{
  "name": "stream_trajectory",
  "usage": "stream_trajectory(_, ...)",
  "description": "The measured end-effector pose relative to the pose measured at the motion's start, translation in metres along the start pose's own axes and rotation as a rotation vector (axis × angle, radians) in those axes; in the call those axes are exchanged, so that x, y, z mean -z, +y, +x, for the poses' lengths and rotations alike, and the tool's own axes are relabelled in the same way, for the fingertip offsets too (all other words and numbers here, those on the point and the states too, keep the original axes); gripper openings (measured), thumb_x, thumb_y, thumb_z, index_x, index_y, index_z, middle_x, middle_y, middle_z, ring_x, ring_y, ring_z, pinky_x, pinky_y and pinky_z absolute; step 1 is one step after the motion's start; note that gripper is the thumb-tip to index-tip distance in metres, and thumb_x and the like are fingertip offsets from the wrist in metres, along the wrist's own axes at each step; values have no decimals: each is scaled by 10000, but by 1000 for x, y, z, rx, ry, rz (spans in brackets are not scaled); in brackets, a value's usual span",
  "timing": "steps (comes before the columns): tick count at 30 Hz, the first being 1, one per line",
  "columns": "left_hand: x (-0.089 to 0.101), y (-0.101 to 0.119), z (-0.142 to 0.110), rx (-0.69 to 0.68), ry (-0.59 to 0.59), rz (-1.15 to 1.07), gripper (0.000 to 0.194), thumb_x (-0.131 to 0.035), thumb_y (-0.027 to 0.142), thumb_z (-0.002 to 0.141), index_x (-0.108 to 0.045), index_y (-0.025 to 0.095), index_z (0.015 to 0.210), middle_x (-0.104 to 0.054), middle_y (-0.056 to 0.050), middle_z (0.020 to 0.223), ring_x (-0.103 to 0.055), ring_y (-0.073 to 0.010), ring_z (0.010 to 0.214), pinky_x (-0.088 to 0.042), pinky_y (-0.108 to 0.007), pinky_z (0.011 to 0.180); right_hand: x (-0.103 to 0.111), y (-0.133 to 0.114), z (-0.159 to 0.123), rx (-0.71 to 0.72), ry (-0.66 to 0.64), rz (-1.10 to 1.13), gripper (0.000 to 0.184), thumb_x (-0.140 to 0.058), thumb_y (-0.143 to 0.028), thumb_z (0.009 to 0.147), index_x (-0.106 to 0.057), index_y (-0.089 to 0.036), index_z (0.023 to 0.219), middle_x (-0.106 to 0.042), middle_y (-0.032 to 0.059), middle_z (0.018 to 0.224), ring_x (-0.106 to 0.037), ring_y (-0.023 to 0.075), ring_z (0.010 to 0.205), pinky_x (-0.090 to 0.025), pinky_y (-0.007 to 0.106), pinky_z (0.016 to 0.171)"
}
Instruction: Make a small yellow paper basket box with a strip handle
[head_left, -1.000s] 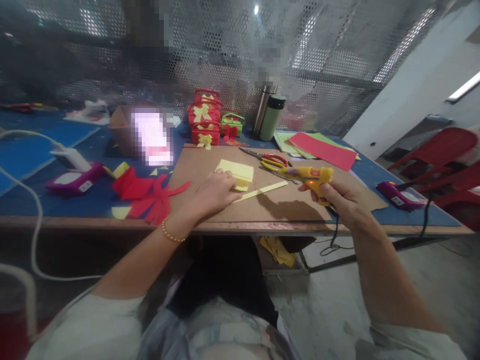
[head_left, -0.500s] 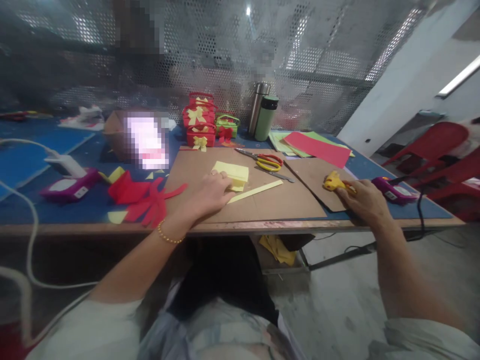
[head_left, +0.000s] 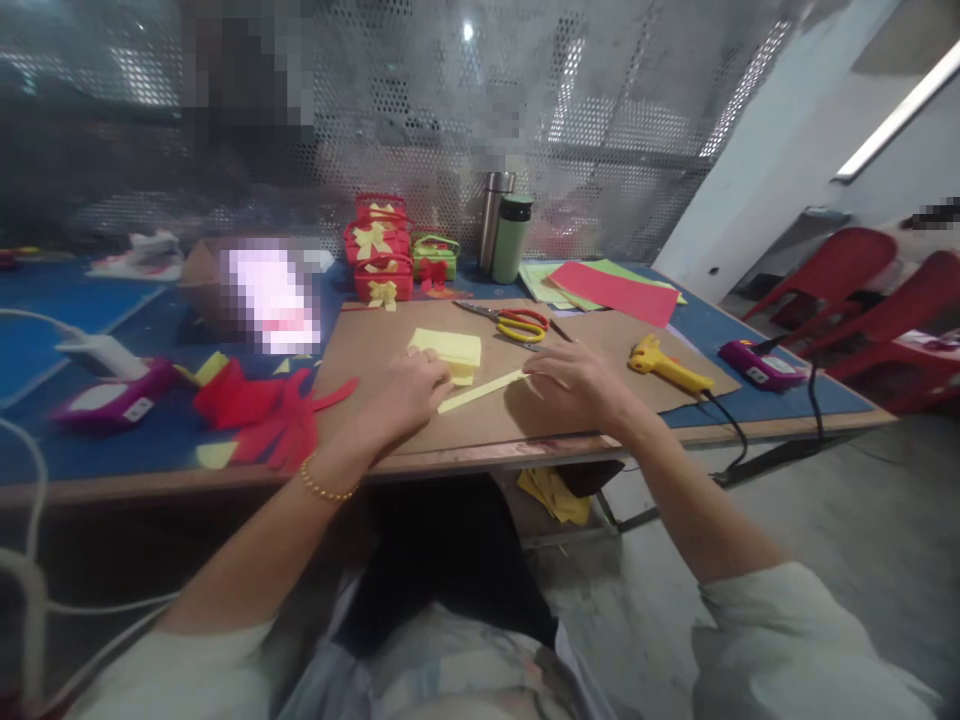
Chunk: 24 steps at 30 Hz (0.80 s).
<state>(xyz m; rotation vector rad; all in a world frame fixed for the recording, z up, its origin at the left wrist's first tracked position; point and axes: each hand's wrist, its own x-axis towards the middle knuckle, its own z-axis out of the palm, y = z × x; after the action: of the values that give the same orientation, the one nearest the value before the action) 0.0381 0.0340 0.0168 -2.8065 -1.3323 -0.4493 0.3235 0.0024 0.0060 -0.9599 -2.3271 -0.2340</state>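
Observation:
My left hand (head_left: 412,390) is closed over the near left side of a small pale-yellow felt or paper box (head_left: 457,346), resting on the brown cardboard. My right hand (head_left: 574,382) has its fingertips together at the right end of a narrow yellow strip (head_left: 480,390); the strip's other end lies by the left fingers. To the right of that hand a yellow hot glue gun (head_left: 667,366) lies on the cardboard, its black cord running off the table edge. Scissors (head_left: 521,324) with red and yellow handles lie behind the strip.
Red finished boxes (head_left: 382,280) with yellow bows and a green one (head_left: 436,260) stand at the back beside a green bottle (head_left: 510,240). Red cut pieces (head_left: 255,405) lie left. Purple power blocks (head_left: 761,365) and coloured sheets (head_left: 615,292) are also on the table.
My right hand has let go of the glue gun, leaving it on the cardboard, and moved left to the strip's end. My left hand stays at the yellow box. The view has shifted slightly.

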Motion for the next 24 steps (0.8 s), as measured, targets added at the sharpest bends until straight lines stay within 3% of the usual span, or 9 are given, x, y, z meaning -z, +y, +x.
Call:
stream_trajectory(4, 3, 3, 0, 39, -11, 2, 268, -517, 207, 1020, -758, 143, 922, -727, -126, 1027, -613, -271, 1011, -486, -399, 904, -22, -11, 25, 94, -163, 72, 258, -508, -169, 1027, -759, -181, 1083, -779, 133, 1100, -711, 241, 1016, -545, 407, 925)
stream_trajectory(10, 3, 4, -1, 69, -2, 12, 264, -534, 203, 1026, -770, 140, 925, -734, -117, 1004, -617, -260, 986, -489, -387, 890, -26, -15, 26, 140, -299, -92, 251, -505, -134, 1031, -724, -150, 1152, -749, 146, 1094, -668, 243, 980, -500, 402, 918)
stream_trajectory(16, 2, 4, 0, 80, -20, 21, 265, -531, 203, 1028, -776, 128, 960, -739, -128, 1037, -619, -269, 1006, -486, -393, 899, -29, -13, 18, 83, -161, 2, 280, -464, -200, 1062, -720, -181, 950, -722, 103, 939, -633, 218, 895, -479, 354, 843)
stream_trajectory(20, 0, 2, 0, 82, -19, 19, 248, -539, 193, 1017, -779, 144, 979, -742, -118, 1055, -616, -268, 1001, -483, -394, 896, -25, -12, 15, -77, -69, 137, 295, -505, -261, 1048, -717, -197, 853, -702, 71, 847, -623, 189, 803, -453, 298, 738)
stream_trajectory(24, 0, 1, -1, 79, -13, 37, 261, -521, 175, 1010, -764, 140, 918, -738, -123, 1028, -618, -265, 972, -483, -389, 867, -21, -11, 15, -239, -87, 262, 263, -527, -272, 1015, -737, -203, 871, -723, 51, 833, -622, 183, 770, -435, 286, 718)
